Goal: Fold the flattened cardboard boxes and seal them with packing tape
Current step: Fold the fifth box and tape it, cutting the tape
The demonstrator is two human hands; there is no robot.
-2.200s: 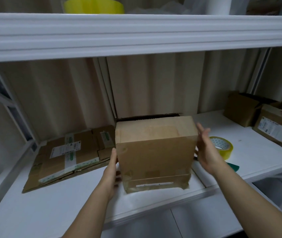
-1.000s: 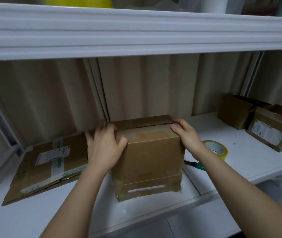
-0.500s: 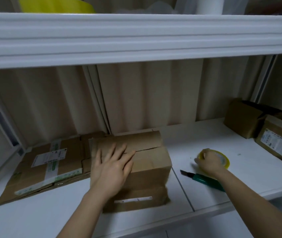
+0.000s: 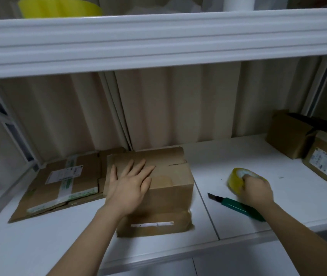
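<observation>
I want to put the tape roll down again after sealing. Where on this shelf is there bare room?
Bare white shelf lies between the folded box and the two boxes at the far right, behind the tape roll. The near-left front edge is bare too. Crowded: the left, with flattened cardboard, and around the knife.

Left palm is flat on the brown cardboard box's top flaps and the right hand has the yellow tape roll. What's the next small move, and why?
Probably lift the yellow roll of packing tape over to the brown cardboard box. The left hand lies flat on the closed top flaps, their seam looks untaped, and the right hand grips the roll beside the green utility knife.
</observation>
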